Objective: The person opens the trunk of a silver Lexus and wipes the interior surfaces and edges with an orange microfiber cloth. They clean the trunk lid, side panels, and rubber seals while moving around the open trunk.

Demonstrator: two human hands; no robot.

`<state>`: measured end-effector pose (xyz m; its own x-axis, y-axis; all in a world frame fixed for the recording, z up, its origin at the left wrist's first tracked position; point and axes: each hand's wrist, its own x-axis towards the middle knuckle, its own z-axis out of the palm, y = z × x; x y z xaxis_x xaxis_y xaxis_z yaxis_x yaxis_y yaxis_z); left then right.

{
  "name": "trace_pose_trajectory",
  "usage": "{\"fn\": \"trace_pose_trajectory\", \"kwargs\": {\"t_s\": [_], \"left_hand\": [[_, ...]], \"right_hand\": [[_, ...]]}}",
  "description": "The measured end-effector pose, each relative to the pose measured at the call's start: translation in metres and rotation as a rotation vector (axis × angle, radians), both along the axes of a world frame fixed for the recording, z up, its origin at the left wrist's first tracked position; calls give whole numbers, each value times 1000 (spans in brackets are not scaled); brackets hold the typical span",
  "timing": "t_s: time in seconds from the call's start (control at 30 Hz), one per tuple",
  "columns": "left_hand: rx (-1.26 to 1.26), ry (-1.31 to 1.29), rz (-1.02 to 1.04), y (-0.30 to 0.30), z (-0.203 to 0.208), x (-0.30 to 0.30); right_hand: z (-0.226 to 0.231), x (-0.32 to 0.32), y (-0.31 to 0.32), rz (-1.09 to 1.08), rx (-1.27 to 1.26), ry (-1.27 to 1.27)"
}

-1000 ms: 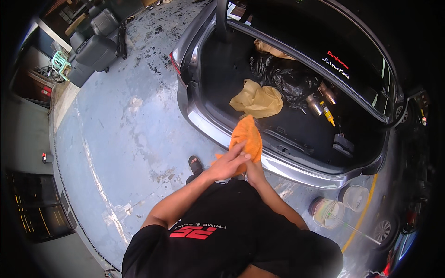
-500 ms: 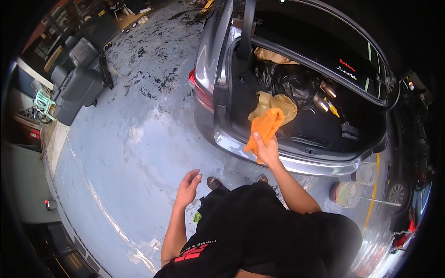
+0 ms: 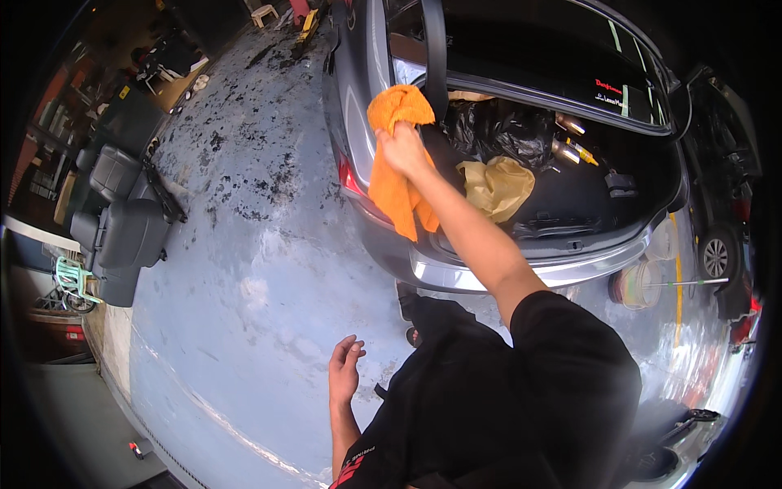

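An orange cloth (image 3: pixel 395 200) hangs from my right hand (image 3: pixel 401 149), whose fingers are closed on it. The arm is stretched forward, and the cloth is at the left rear corner of a grey car (image 3: pixel 358 81), covering part of the body beside the tail light (image 3: pixel 350 175). Whether the cloth presses on the paint I cannot tell. My left hand (image 3: pixel 346 368) hangs free over the floor at my left side, its fingers loosely curled and apart with nothing in them. Inside the car's boot lie crumpled brown paper (image 3: pixel 501 187) and a black plastic bag (image 3: pixel 521 134).
Metal canisters (image 3: pixel 564 152), a yellow tube (image 3: pixel 582 151) and a small dark box (image 3: pixel 621 184) also lie in the boot. Right of the bumper stands a bucket (image 3: pixel 635 287). Removed car seats (image 3: pixel 134 228) and a mint-green chair (image 3: pixel 73 277) stand at the left.
My right hand has swung forward and left with the orange cloth, from over the boot's edge to the car's left rear corner. My body has turned and shifted; the left hand sits lower in view.
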<state>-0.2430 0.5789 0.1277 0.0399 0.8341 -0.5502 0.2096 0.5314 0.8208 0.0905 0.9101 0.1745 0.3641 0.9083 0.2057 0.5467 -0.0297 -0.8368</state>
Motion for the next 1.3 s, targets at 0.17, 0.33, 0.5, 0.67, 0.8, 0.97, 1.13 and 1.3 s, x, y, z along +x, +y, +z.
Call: {"fn": "trace_pose_trajectory", "kwargs": {"t_s": [0.17, 0.33, 0.5, 0.67, 0.8, 0.97, 1.13, 1.3], "left_hand": [[-32, -7, -87, 67, -4, -12], [-21, 19, -201, 155, 2, -25], [-69, 41, -160, 220, 13, -35], [-81, 49, -401, 257, 17, -18], [1, -23, -657, 299, 19, -7], [-27, -34, -907, 352, 21, -10], [-24, 46, -1151, 400, 26, -20], [47, 132, -1270, 439, 30, -33]], "right_hand": [[37, 42, 130, -112, 73, -19], [36, 43, 112, -211, 45, 19], [27, -10, -27, -58, 0, 2], [47, 14, 77, -175, -125, -1], [37, 40, 148, -290, 187, 69], [-4, 0, 20, -244, 142, 250], [-67, -71, -133, -452, 247, 847], [-114, -112, -186, -795, -138, 947]]}}
